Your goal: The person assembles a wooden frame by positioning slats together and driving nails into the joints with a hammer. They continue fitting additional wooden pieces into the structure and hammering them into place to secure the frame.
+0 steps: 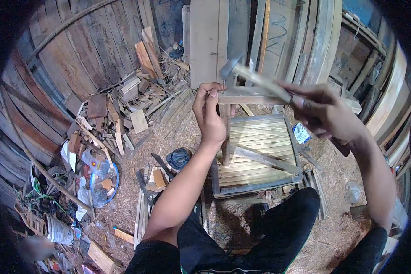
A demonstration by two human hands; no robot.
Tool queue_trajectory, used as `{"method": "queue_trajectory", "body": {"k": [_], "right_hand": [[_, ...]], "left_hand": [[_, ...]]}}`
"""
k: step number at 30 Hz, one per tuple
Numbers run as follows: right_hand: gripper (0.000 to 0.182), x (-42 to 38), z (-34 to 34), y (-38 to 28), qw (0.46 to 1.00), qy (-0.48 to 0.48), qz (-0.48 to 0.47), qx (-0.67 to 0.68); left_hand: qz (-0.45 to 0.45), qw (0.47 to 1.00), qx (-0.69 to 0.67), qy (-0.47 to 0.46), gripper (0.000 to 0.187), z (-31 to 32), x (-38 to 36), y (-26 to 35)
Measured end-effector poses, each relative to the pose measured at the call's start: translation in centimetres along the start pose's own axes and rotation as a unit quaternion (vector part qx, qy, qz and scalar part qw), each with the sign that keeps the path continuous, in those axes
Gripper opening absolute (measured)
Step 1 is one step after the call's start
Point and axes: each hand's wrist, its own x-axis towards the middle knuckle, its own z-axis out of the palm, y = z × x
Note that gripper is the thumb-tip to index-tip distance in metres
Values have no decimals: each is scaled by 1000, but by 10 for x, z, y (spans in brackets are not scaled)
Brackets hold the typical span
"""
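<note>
My right hand (322,109) is closed round the wooden handle of a hammer (260,82), which is slightly blurred. The metal hammer head (229,67) is just above my left fingertips. My left hand (210,109) pinches a thin nail (223,86) at the left corner of a wooden frame (251,99). One bar of the frame runs across to the right under the hammer, and an upright piece (226,137) goes down beside my left wrist. Below lies a slatted wooden panel (255,132) with a dark border and a diagonal brace.
Scrap wood (123,100) is heaped on the left near a plank wall (86,41). Long boards (205,41) lean at the back. A black plastic bag (179,158), a blue hoop (117,182) and a white bucket (59,229) are on the shavings-covered floor. My knee (306,201) is close to the panel.
</note>
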Motion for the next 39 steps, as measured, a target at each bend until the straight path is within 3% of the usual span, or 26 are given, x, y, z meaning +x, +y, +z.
{"method": "queue_trajectory", "body": {"k": [4,8,10,16,19,24,28,30,32,34,36,37,39], "right_hand": [[39,-3,5,-1,1000,-21,15,7],[41,3,1,4,997,44,-13,65],[42,-4,1,-1,998,-31,46,13],[43,-1,-3,2,995,6,39,87],[43,-4,-3,-3,998,-50,36,34],[43,1,1,-2,997,45,26,57],[43,-4,-3,-3,997,-32,55,34],[43,-1,-3,1,998,-17,42,51],[43,1,-3,2,999,39,-9,-10],[44,1,-9,-2,997,33,-4,-75],[41,3,-7,1,980,63,-139,-130],[41,2,-8,-1,980,63,-139,-130],[37,0,-9,-7,948,32,-272,-161]], "left_hand": [[-15,1000,19,-2,18,-4,2,-4],[-6,1000,17,16,19,1,0,-1],[8,999,32,-6,19,-3,0,0],[2,998,56,-7,18,0,1,0],[14,999,36,-5,18,5,0,3],[-13,999,49,6,18,1,0,-2],[3,999,32,6,18,2,-1,-3],[-10,999,41,8,19,1,-1,0],[-21,999,49,8,19,3,-1,1],[-6,998,47,41,20,10,-2,3],[-1,998,58,27,20,9,-3,3],[2,997,70,13,21,9,-3,3],[7,996,92,20,21,12,-6,3]]}}
